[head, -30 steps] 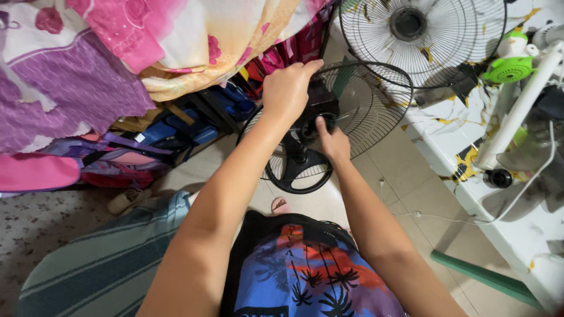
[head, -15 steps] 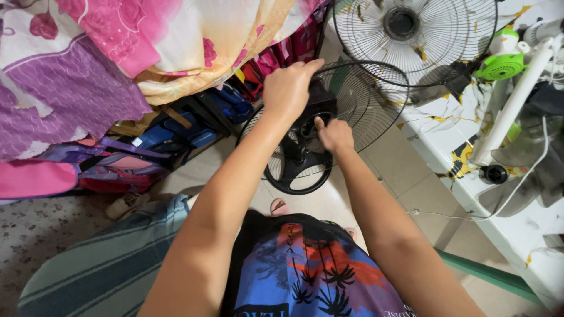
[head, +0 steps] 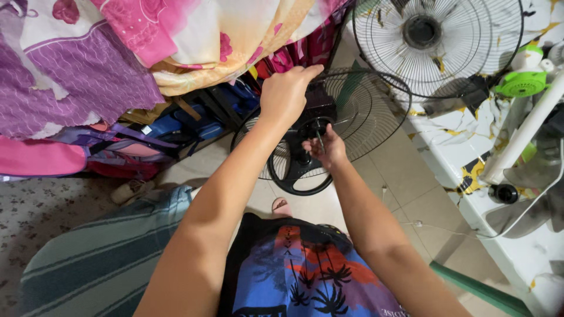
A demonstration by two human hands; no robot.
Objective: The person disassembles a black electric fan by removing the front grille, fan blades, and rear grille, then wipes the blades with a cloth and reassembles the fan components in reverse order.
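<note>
A black fan with a round wire guard (head: pixel 370 111) stands on its round black base (head: pixel 299 176) on the tiled floor in front of me. My left hand (head: pixel 286 94) grips the top of the fan's black motor housing (head: pixel 320 105). Just below it, my right hand (head: pixel 326 147) pinches a thin dark tool or screw against the fan's neck, fingers closed around it. What exactly the right hand holds is too small to tell.
A second fan with a white-grey wire cage (head: pixel 435 41) lies on a white patterned surface (head: pixel 470 141) at the right, beside a green part (head: pixel 520 85) and a white pole (head: pixel 523 135). Colourful cloths (head: pixel 117 47) hang over bags at the left. A green bar (head: pixel 476 287) lies low right.
My right hand has shifted slightly down along the fan's neck. My left hand stays on the motor housing. The view has tilted a little.
</note>
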